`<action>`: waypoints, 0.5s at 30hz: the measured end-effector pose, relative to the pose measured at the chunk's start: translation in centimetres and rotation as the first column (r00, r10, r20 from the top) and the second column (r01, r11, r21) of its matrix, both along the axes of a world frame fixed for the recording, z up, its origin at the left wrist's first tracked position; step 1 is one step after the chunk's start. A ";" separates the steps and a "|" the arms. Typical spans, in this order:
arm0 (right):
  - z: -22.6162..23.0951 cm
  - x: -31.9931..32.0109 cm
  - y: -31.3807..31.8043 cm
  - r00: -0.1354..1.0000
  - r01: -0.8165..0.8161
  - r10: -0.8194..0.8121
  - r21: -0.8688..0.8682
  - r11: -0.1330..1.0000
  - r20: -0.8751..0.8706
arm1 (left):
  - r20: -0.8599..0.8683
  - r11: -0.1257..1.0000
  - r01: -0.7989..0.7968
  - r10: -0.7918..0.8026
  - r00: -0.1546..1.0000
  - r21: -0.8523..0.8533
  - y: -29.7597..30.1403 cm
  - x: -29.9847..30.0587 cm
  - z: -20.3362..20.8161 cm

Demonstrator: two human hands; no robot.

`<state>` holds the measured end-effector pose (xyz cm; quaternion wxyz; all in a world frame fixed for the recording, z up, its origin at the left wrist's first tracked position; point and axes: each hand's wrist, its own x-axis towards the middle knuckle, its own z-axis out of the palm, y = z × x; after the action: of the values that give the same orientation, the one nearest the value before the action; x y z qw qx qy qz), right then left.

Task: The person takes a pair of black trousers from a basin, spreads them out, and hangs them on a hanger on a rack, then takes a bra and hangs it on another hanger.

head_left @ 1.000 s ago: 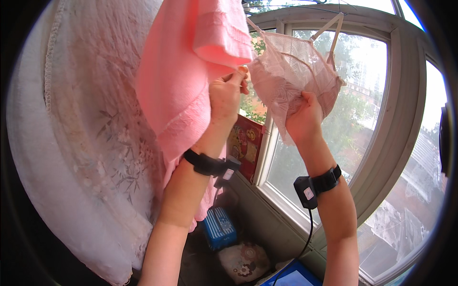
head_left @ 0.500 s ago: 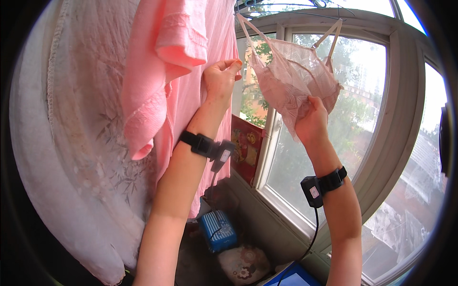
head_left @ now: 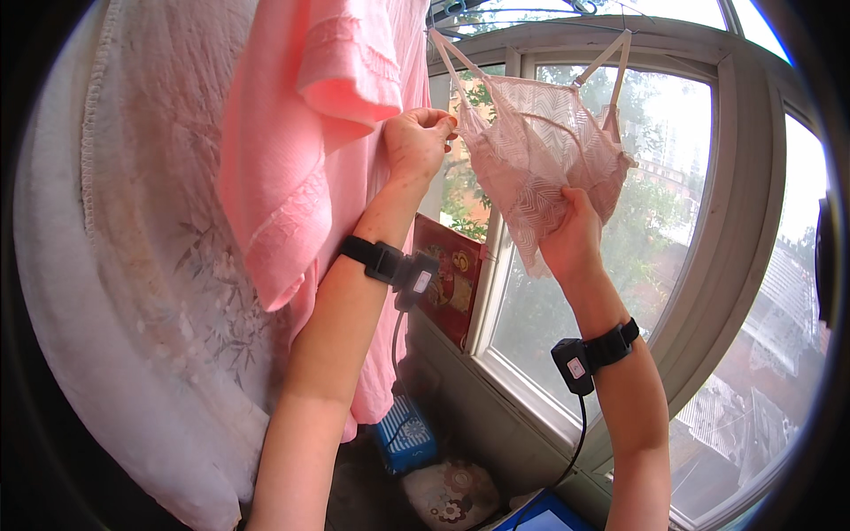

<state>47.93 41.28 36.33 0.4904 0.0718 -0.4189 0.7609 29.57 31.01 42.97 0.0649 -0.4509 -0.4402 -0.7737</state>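
A pale pink lace bra (head_left: 540, 133) hangs by its straps at the upper right, in front of the window. My right hand (head_left: 574, 237) grips its lower part, thumb on the near side and the other fingers hidden behind the lace. My left hand (head_left: 416, 146) is raised between the bra and a pink garment (head_left: 292, 168). Its thumb and fingers are pinched together at the bra's left edge; the bit of cloth between them is too small to see clearly. Both wrists wear black straps with small boxes and cables.
A large whitish cloth with a leaf pattern (head_left: 159, 265) hangs along the left. The window frame (head_left: 713, 265) curves up the right side. Below are a red picture panel (head_left: 450, 279), a blue-and-white striped box (head_left: 405, 435), a flower-patterned cushion (head_left: 452, 494) and a blue-edged item (head_left: 553, 513).
My left hand has shifted slightly right, and its fingertips now meet the bra's edge. My right hand has moved slightly down and left, still on the lace. The pink garment hangs a little lower.
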 end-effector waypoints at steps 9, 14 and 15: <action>0.2 0.9 1.4 0.997 0.047 -0.053 -0.101 0.994 -0.053 | 0.006 0.995 0.007 -0.008 1.000 0.095 0.5 -1.7 -0.8; 0.2 1.0 2.4 0.995 0.098 -0.101 -0.090 0.991 -0.026 | 0.028 0.996 -0.002 0.000 1.000 0.087 -0.6 -2.5 -1.0; 0.2 1.0 2.4 0.994 0.100 -0.103 -0.076 0.992 -0.027 | 0.015 0.994 0.022 -0.024 1.000 0.109 -1.0 -2.5 -1.0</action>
<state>48.89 43.69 36.57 0.5373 0.0439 -0.3855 0.7488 27.02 30.05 41.99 0.0769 -0.4452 -0.3926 -0.8011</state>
